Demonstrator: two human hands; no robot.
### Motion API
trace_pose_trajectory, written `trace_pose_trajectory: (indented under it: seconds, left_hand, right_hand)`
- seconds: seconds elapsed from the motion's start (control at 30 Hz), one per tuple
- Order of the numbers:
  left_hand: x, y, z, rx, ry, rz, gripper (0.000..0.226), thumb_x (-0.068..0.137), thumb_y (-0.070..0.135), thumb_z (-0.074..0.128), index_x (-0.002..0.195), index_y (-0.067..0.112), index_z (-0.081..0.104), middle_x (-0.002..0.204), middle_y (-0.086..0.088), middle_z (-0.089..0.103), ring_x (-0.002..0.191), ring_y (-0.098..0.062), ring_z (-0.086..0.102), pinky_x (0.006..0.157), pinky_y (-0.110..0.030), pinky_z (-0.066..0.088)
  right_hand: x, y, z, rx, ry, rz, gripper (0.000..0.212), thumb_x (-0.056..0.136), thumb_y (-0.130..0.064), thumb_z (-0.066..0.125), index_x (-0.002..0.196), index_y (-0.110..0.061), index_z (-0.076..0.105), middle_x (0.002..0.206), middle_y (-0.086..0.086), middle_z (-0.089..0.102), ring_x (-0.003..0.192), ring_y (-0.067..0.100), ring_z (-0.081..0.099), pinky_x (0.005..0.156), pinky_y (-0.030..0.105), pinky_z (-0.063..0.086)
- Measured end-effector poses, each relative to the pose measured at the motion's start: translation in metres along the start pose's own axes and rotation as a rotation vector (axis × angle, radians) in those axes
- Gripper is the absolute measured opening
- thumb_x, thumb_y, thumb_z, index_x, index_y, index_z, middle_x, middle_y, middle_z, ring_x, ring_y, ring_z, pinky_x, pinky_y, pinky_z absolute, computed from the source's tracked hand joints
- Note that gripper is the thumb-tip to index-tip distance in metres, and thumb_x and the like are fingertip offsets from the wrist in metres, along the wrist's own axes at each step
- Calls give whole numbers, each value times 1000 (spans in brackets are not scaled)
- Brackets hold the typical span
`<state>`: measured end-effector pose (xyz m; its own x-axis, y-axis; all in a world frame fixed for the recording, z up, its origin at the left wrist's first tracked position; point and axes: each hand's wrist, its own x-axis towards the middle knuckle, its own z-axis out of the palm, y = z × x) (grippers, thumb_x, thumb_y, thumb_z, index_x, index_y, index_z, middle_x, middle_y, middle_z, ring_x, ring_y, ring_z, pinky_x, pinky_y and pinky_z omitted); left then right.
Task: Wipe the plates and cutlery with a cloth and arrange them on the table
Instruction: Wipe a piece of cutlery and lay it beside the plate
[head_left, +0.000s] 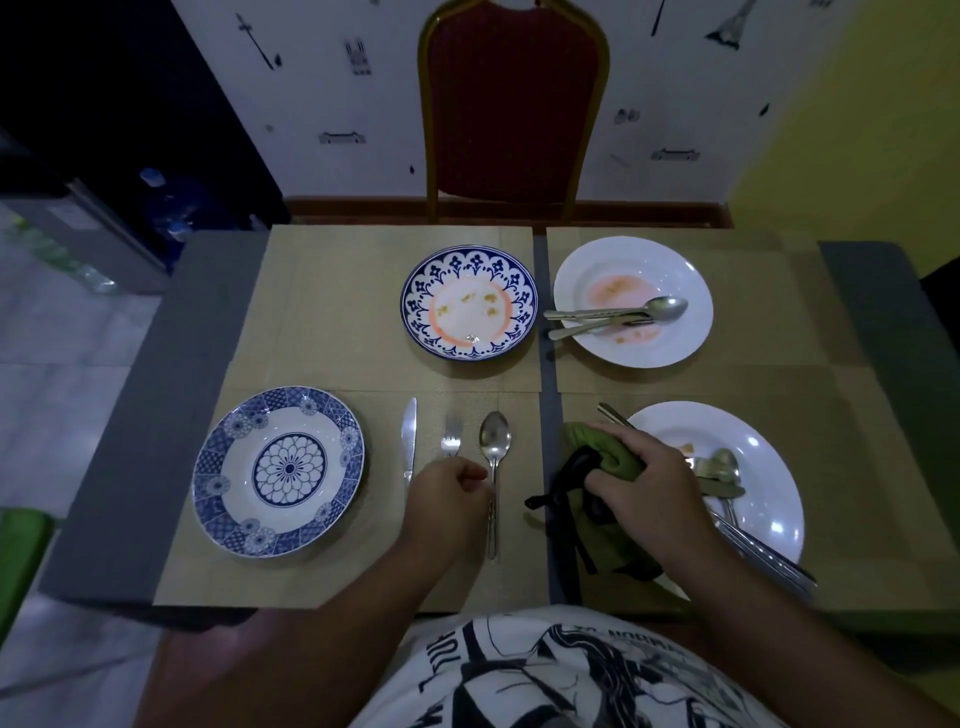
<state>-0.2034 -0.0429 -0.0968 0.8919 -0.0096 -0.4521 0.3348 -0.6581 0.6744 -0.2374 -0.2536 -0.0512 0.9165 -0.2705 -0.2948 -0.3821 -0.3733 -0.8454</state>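
A clean blue-patterned plate (279, 470) lies at the near left. To its right lie a knife (409, 441), a fork (451, 436) and a spoon (494, 457) in a row. My left hand (447, 499) rests over the fork's handle beside the spoon, fingers curled; whether it grips anything is unclear. My right hand (644, 480) clutches a green cloth (608, 457) at the edge of a white plate (753, 499) that carries used cutlery (722, 478). Two soiled plates sit farther back: a blue-rimmed one (468, 303) and a white one (632, 301) with cutlery (613, 314).
Tan placemats (337, 312) cover a grey table (156, 415). A red chair (514, 104) stands at the far side against a patterned wall. Water bottles (166, 208) stand on the floor at the far left.
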Motion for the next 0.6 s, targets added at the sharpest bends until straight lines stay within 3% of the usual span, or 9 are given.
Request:
trace_pose_trajectory:
  seconds: [0.13, 0.2, 0.27, 0.33, 0.4, 0.5, 0.6]
  left_hand:
    - [-4, 16, 8, -25, -287, 73, 38, 90, 17, 69, 128, 20, 65, 124, 5, 68, 107, -1, 62, 84, -6, 45]
    - [-8, 26, 12, -21, -381, 95, 43, 90, 19, 69, 133, 20, 63, 129, 6, 65, 108, 3, 59, 89, -10, 44]
    - [-9, 31, 16, -80, -398, 98, 36, 91, 18, 70, 126, 16, 68, 118, 3, 70, 87, 13, 61, 75, -5, 46]
    - [-12, 33, 16, -227, -379, 29, 23, 90, 11, 70, 113, 10, 74, 103, -6, 75, 72, 1, 66, 60, -13, 50]
    - [-13, 36, 17, -360, -352, -33, 18, 91, 9, 69, 108, 9, 76, 100, -12, 77, 81, -15, 68, 68, -25, 54]
    - [-18, 43, 19, -503, -341, -70, 23, 94, 8, 65, 115, 11, 75, 102, -3, 77, 87, -4, 68, 78, -14, 52]
    - [-25, 57, 20, -638, -351, -151, 24, 97, 17, 62, 118, 11, 72, 110, -5, 77, 106, -17, 70, 87, -21, 53]
  right_hand:
    - [9, 2, -3, 29, -21, 19, 53, 70, -7, 73, 114, -36, 70, 99, -10, 72, 87, 8, 68, 78, 36, 59]
    - [13, 1, -6, 58, -36, 27, 52, 70, -9, 74, 113, -37, 70, 99, -11, 73, 86, 5, 69, 77, 35, 60]
    - [18, -1, -10, 77, -56, 28, 50, 72, -9, 74, 113, -37, 70, 99, -11, 72, 85, 3, 68, 75, 33, 60]
    - [22, -2, -13, 73, -77, 11, 50, 73, -9, 74, 113, -37, 69, 100, -11, 72, 85, 3, 67, 75, 31, 59]
    - [27, -1, -16, 41, -101, -21, 51, 73, -9, 73, 114, -39, 68, 103, -10, 70, 89, 5, 66, 75, 27, 57]
    - [36, 1, -18, -35, -144, -81, 52, 75, -11, 74, 119, -37, 64, 109, -13, 64, 95, 4, 61, 73, 15, 48]
    - [42, 5, -15, -70, -176, -97, 49, 77, -27, 76, 123, -35, 62, 112, -14, 63, 103, 9, 60, 84, 28, 52]
